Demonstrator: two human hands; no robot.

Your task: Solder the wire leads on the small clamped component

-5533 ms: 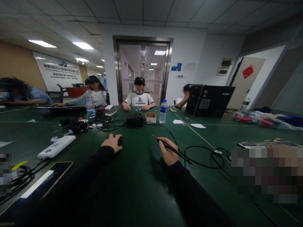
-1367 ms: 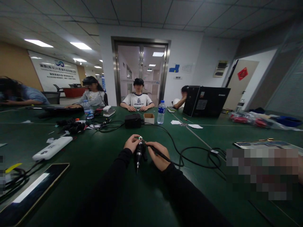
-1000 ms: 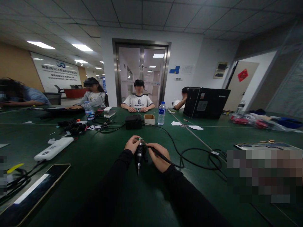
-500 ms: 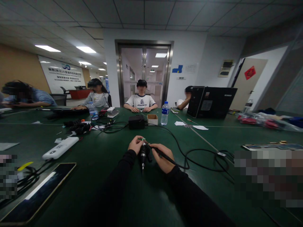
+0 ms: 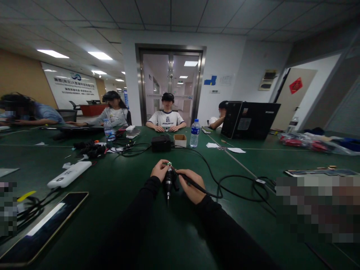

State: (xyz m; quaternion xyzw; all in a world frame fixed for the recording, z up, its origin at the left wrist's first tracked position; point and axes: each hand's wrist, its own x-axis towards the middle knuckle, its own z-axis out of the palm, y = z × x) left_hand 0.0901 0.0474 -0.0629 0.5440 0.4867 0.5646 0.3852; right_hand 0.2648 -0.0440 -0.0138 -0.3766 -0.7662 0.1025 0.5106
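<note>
My left hand [image 5: 160, 170] is closed, fingertips pinching a tiny green circuit board [image 5: 169, 164] at the far end of a black cylindrical tool. That black tool [image 5: 168, 180] lies on the green table between my hands, its thin metal tip pointing toward me. In my right hand [image 5: 193, 186] is a corded, pen-shaped black soldering iron [image 5: 194, 183], gripped like a pencil. Its front end reaches toward the board, but the tip is too small to tell whether it touches.
The black cable [image 5: 242, 176] loops across the table to the right. A black box [image 5: 161, 143], a small carton [image 5: 180, 140] and a water bottle [image 5: 195, 133] stand ahead. At left lie a phone [image 5: 47, 228] and a white power strip [image 5: 69, 174]. Several people sit around the table.
The whole view has shifted slightly, so things appear a little further left and up. Both hands keep nearly the same pose and grip.
</note>
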